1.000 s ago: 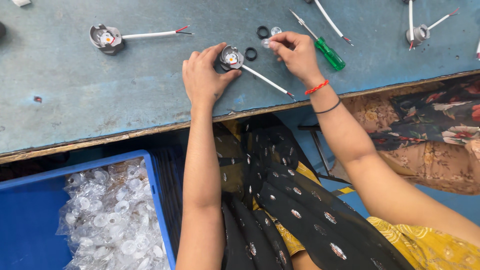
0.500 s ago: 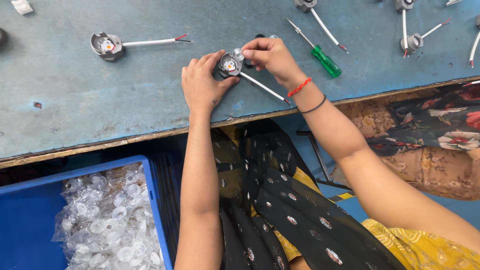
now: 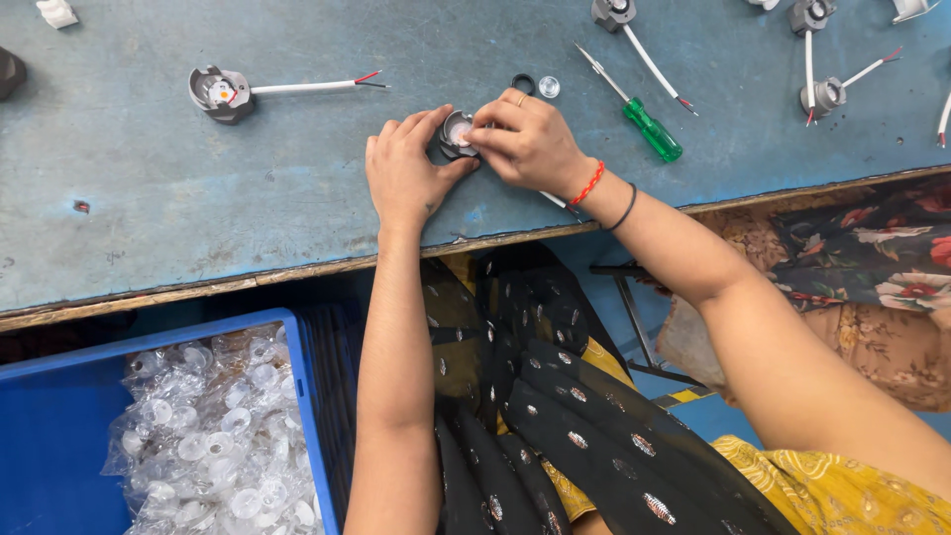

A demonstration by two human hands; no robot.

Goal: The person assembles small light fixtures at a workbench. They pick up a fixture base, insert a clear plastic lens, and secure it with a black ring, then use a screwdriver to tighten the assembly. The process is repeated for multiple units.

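Both hands meet on one small round lamp housing, dark grey with a pale centre, which sits on the blue-grey bench. The left hand lies palm down, its thumb and forefinger curled against the near and left sides of the housing: a narrow grip, closed on the part. The right hand comes in from the opposite side, fingertips pinched on the housing's far right edge and top, so this grip is likewise closed on the same part. A ring shows on one right finger; a red thread and a dark band sit on that wrist.

Just beyond the grip lie a small black ring and a clear round lens, side by side, apart from the hands. To the right of the grip, a green-handled screwdriver lies slantwise. Well to the left rests another housing with a white lead, red and black at its tip. Further wired housings lie at the far right. Nearer the person than the grip, below the bench edge, stands a blue crate holding a bag of clear lenses.
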